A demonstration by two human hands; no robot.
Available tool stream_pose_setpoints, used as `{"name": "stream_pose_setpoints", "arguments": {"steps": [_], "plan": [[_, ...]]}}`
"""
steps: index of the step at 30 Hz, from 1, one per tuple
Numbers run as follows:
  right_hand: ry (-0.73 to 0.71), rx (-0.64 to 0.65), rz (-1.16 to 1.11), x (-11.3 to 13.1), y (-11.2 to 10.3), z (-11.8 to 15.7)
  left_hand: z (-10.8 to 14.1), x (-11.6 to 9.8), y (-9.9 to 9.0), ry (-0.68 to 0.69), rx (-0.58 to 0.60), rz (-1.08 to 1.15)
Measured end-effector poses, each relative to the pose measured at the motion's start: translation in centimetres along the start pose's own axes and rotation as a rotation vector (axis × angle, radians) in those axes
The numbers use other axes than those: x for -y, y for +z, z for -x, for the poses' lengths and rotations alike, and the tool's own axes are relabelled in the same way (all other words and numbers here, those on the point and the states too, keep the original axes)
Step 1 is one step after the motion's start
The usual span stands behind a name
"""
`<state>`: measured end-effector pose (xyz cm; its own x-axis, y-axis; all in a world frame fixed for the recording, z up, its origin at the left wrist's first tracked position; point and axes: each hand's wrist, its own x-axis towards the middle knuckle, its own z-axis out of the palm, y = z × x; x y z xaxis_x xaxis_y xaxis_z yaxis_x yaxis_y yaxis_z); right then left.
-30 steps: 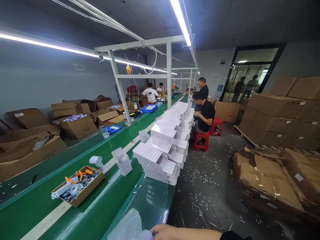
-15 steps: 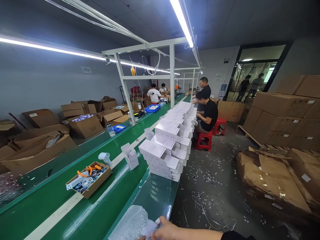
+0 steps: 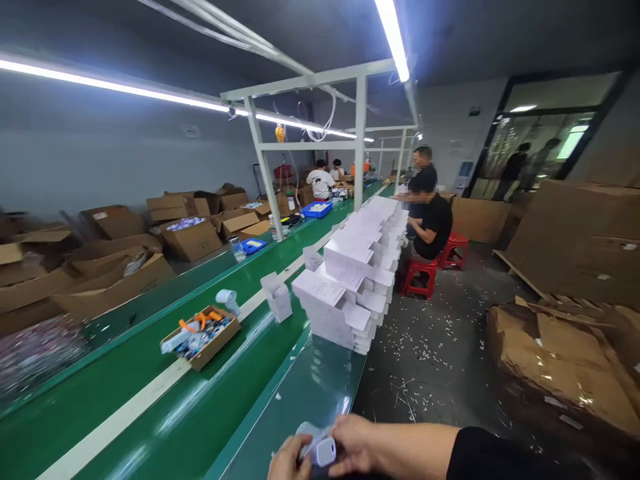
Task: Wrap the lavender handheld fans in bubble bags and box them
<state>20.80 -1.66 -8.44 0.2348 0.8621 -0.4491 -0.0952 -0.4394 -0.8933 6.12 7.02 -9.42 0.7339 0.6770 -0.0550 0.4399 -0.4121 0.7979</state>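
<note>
My left hand (image 3: 290, 459) and my right hand (image 3: 353, 443) are at the bottom centre, over the near end of the dark green side ledge (image 3: 320, 380). Between them is a pale blue-white plastic device (image 3: 326, 453), its rounded end facing me; its exact kind is unclear. The fingers of both hands close around it from either side. Ahead of my hands stands a tall stack of white printed cartons (image 3: 335, 313) with open flaps.
On the green conveyor (image 3: 240, 373) are a brown tray (image 3: 215, 343) of mixed parts, a pale blue device (image 3: 228, 301) and an open white carton (image 3: 277, 297). Co-workers sit and stand farther along. Cardboard boxes (image 3: 193, 240) line the left; wrapped cartons (image 3: 555, 353) lie at right.
The bubble wrap at the bottom is no longer in clear view, and the pale device now shows between both hands. My left hand has come further into view. The camera has turned left.
</note>
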Motion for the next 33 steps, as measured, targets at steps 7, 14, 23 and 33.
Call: {"name": "stream_pose_setpoints", "arguments": {"steps": [7, 14, 23, 33], "plan": [[-0.287, 0.065, 0.378, 6.5, -2.9, 2.7, 0.7, -3.7, -6.4, -0.239, -0.006, 0.481], [-0.522, 0.293, 0.168, 8.4, 0.6, 2.8, 2.2, -5.5, -6.9, 0.074, 0.315, 0.439], [-0.39, -0.613, 0.046, 11.9, -6.6, -0.5, 4.7, -4.9, -2.7, -0.298, -0.243, 0.7], [-0.787, -0.504, 1.11, 12.5, -4.1, -0.3, 8.4, -2.2, -11.0, -0.372, -0.824, 1.043]]}}
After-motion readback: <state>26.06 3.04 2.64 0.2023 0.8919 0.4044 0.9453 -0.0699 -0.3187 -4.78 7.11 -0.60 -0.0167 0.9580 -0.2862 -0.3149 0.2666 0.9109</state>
